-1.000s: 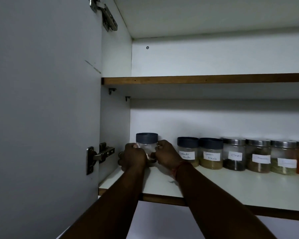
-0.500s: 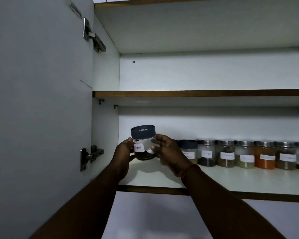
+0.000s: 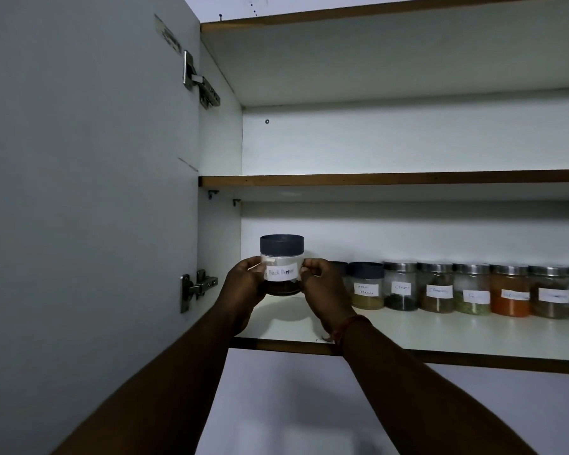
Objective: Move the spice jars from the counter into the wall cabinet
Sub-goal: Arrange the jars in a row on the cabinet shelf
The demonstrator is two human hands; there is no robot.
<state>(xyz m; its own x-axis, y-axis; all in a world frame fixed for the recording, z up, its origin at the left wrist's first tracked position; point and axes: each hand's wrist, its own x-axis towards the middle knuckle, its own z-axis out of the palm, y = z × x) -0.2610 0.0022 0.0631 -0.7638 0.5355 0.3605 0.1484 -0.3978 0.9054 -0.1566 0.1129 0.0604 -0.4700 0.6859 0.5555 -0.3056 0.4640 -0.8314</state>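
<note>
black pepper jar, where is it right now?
Head view: the black pepper jar is held between the left hand and right hand at the left end of the lower shelf, left of the garam masala jar.

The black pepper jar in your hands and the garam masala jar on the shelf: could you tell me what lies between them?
In the head view, the right hand and a partly hidden dark-lidded jar.

Clear jar (image 3: 281, 267), matt dark lid, seemingly plastic, paper label.
</note>
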